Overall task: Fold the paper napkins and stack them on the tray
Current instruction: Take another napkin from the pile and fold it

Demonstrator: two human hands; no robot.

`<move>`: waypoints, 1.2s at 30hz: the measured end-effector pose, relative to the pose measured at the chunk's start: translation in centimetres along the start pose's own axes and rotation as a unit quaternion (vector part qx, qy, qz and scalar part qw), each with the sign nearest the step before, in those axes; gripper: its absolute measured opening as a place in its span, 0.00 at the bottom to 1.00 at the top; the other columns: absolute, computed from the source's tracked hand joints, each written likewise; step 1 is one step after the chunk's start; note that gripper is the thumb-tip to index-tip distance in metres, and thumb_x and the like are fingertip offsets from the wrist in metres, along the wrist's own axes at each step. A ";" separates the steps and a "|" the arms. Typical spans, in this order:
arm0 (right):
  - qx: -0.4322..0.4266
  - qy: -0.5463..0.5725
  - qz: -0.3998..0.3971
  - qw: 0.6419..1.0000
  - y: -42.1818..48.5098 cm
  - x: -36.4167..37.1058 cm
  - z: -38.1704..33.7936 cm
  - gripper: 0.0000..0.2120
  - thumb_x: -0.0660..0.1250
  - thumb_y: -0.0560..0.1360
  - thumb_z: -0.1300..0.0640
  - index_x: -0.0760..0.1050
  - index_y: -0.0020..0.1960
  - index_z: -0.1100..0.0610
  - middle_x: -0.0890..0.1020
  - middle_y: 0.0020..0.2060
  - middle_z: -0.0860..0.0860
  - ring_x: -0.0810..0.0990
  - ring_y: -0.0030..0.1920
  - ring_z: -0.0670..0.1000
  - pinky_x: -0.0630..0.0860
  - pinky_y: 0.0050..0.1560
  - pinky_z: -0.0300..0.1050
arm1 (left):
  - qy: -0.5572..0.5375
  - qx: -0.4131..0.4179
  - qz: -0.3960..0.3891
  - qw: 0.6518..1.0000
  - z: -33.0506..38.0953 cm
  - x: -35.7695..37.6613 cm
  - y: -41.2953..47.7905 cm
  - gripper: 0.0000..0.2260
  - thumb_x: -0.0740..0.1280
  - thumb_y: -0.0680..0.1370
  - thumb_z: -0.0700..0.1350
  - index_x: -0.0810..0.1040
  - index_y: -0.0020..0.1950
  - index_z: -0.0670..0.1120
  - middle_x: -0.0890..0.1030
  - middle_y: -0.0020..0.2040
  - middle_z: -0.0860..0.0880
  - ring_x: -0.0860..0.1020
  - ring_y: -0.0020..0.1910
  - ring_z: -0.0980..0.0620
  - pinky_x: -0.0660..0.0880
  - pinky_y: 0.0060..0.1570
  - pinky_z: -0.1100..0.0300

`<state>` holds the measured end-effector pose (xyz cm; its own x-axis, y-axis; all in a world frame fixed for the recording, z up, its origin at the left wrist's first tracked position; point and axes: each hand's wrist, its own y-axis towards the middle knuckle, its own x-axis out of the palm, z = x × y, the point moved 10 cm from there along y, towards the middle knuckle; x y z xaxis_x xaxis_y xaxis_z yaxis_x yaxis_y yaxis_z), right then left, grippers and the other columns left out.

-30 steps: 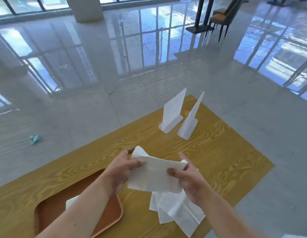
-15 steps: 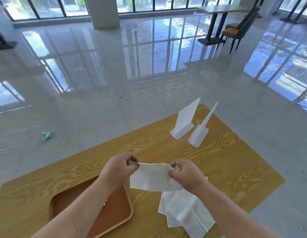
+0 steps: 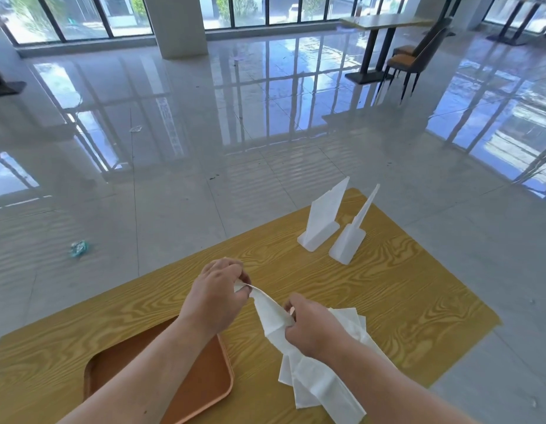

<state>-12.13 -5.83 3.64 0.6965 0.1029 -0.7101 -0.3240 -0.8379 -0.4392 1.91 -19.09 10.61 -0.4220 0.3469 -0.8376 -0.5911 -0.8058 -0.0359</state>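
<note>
Both forearms bare, entering at the bottom edge: left from lower left, right from lower right, converging at lower centre of frame. Left hand (image 3: 218, 296) back-up, fingers curled, thumb and fingertips pinching one end of a napkin (image 3: 270, 313). Right hand (image 3: 314, 328) slightly lower and to its right, fingers curled, gripping the same napkin. Hands close, not touching.

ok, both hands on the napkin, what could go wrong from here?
The napkin is twisted between the left hand and right hand, so it might tear or crease crooked. The right forearm crosses the loose napkin pile near the table edge and could drag sheets off.
</note>
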 end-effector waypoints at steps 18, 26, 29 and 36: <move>0.032 0.545 -0.102 0.832 1.6 1.0 -1.0 0.11 0.73 0.75 0.69 0.83 0.56 0.62 0.86 0.51 0.59 0.84 0.56 0.58 0.83 0.57 0.54 | -0.282 -0.333 -0.226 0.871 -6.1 5.9 -4.9 0.54 0.57 0.56 0.88 0.74 0.69 0.51 0.88 0.48 0.45 0.81 0.37 0.51 0.75 0.39 0.56; 0.011 0.531 -0.102 0.841 1.4 0.9 -1.8 0.17 0.72 0.76 0.72 0.79 0.64 0.62 0.87 0.56 0.60 0.85 0.57 0.57 0.81 0.62 0.57 | -0.482 -0.280 -0.218 0.801 -3.6 6.5 -4.6 0.37 0.77 0.69 0.68 0.73 0.72 0.52 0.87 0.45 0.48 0.84 0.43 0.51 0.77 0.45 0.54; 0.013 0.528 -0.095 0.844 1.2 1.1 -2.1 0.22 0.72 0.76 0.72 0.76 0.68 0.61 0.85 0.61 0.63 0.84 0.61 0.61 0.80 0.66 0.61 | -0.520 -0.277 -0.156 0.793 -4.0 6.0 -3.9 0.38 0.82 0.66 0.55 0.73 0.73 0.52 0.88 0.56 0.47 0.86 0.46 0.50 0.82 0.43 0.55; 0.018 0.533 -0.108 0.839 0.9 1.8 -2.9 0.31 0.78 0.69 0.56 0.75 0.70 0.57 0.85 0.61 0.59 0.86 0.57 0.57 0.84 0.57 0.54 | -0.553 -0.234 -0.118 0.791 -3.9 4.9 -3.1 0.25 0.77 0.75 0.34 0.77 0.69 0.51 0.89 0.57 0.42 0.88 0.50 0.44 0.83 0.39 0.58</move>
<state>-9.33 -7.95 3.53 0.9124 -0.3030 0.2751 -0.1220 -0.8431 -0.5238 4.36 -16.72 4.47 -0.8345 0.5127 0.2018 -0.5324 -0.6560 -0.5349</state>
